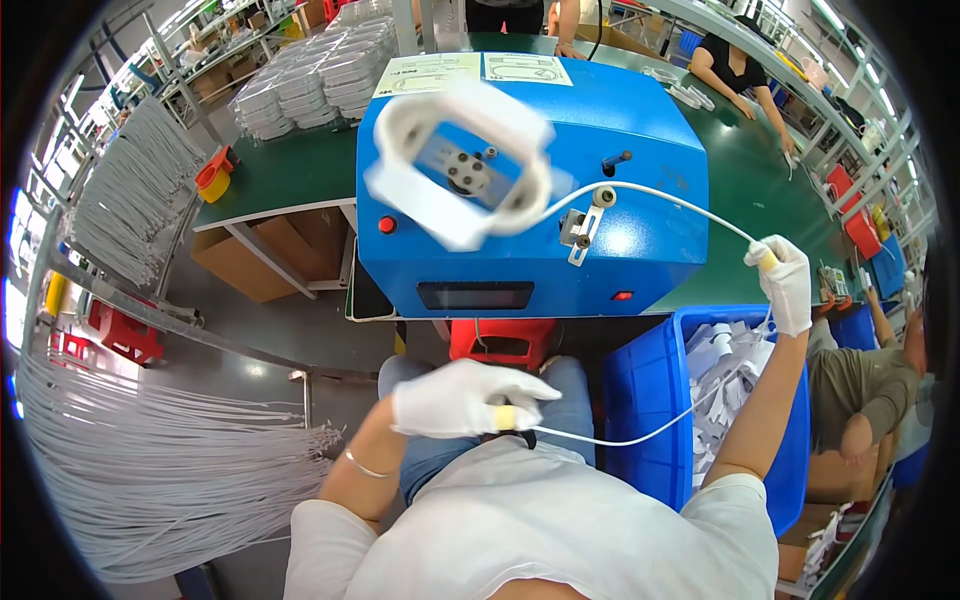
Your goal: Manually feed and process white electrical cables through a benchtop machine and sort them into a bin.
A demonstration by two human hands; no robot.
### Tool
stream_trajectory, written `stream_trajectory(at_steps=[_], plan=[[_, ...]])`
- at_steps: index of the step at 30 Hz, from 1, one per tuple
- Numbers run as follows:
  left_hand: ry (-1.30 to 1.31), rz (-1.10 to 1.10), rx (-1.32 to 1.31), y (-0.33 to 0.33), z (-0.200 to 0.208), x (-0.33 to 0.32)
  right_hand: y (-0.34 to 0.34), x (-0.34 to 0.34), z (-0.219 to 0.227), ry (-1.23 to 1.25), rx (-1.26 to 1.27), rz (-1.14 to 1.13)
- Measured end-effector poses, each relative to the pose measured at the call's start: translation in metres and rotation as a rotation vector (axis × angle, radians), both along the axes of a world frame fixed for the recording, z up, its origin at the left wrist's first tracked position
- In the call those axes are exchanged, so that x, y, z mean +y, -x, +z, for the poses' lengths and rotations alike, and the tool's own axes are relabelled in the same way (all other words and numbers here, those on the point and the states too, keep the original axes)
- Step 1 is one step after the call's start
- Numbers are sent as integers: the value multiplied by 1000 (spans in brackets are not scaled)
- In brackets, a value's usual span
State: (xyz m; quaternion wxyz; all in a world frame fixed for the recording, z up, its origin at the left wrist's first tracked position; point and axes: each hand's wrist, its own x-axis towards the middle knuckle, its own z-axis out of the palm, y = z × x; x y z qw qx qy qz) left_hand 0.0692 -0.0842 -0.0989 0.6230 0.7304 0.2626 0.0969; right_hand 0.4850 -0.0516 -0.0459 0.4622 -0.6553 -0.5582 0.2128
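Observation:
Both of my hands wear white gloves with yellow wraps on the fingers. My left hand [465,400] is above my lap, its fingers closed on one end of a white cable [640,443]. From there the cable sags right and rises to my right hand [785,285], closed around it above the blue bin. Beyond that hand the cable arches left past a guide roller [604,197] to the winding head [460,165] on a blue machine [640,140]. White loops surround the winding head, which is smeared by motion. The exact cable tip is hidden in my left fingers.
A blue bin [650,390] of white paper scraps stands at my right. Bundled white cables [170,470] hang at my left. Stacked clear trays [330,75] and a yellow-red tape dispenser [213,175] are on the green bench [290,170]. Other people work across and to the right.

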Motion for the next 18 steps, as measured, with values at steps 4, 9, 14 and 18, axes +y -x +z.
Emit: stream_trajectory(at_steps=[4,9,14,18], plan=[[101,-44,78,-37,-35,-11,38,5,13,22,-43,78],[133,-151,34,-63,-56,-20,52,4,10,53,129,143],[262,-151,-99,-79,-74,-22,80,3,12,113,205,232],[291,-103,-153,-88,-71,-17,116,7,29,169,238,333]])
